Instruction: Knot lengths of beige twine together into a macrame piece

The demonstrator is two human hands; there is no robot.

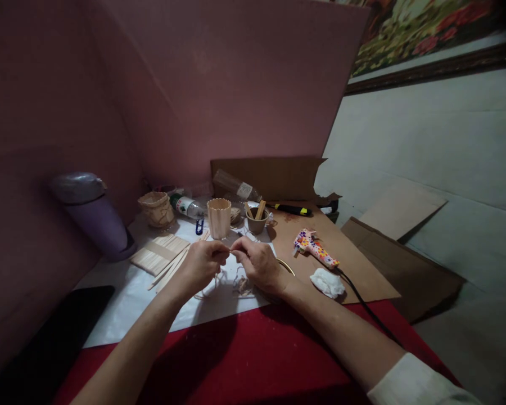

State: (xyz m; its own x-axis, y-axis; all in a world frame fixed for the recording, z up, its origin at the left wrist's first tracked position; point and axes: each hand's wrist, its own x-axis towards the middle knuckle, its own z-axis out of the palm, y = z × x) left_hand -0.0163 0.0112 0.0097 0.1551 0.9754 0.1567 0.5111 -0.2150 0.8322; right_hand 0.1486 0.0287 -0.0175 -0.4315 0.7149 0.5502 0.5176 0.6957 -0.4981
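Both hands, left [220, 257] and right [239, 253], meet fingertip to fingertip above the white sheet [122, 315] on the worktop [206, 360], each pinched on what looks like a thin strand [230, 251]; the fingers hide most of it, so I cannot tell its long axis. From that meeting point, the fluted cup [219, 219] stands upright just beyond, between 11 and 12 o'clock, its axis vertical, with the left hand nearer to it. Loose twine [243, 287] lies below, between 5 and 6 o'clock. The bundle of flat sticks [162, 251] lies at 9 o'clock, on the left arm's side; the glue gun [314, 247] lies well apart at 3 o'clock.
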